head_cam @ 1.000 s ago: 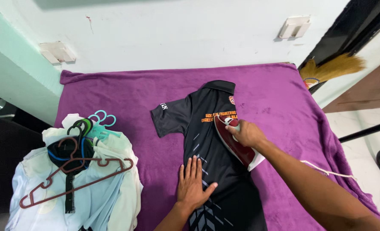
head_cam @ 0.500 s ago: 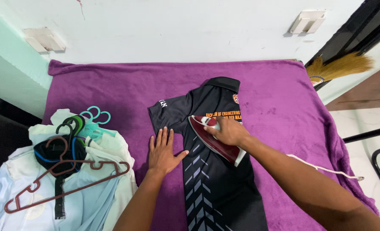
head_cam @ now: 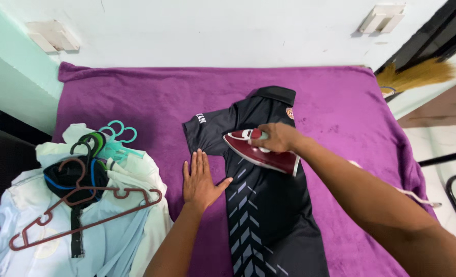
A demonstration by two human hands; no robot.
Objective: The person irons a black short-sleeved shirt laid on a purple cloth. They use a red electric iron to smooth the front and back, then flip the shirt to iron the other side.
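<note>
Since a moment ago, the right hand (head_cam: 282,137), gripping the maroon iron (head_cam: 261,154), has slid it up the black polo shirt (head_cam: 269,215) on the purple blanket (head_cam: 135,102). Left hand (head_cam: 201,178) lies open, flat at the shirt's edge just beside the iron; drifting sideways could burn it.

Left hand (head_cam: 201,179): bare, no glove, ring or watch visible; fingernails short. Left forearm bare behind the hand to the frame edge, no sleeve in view. Right hand (head_cam: 279,137): bare, no jewellery visible. Right forearm bare behind the hand, uncovered up to the frame edge.
</note>
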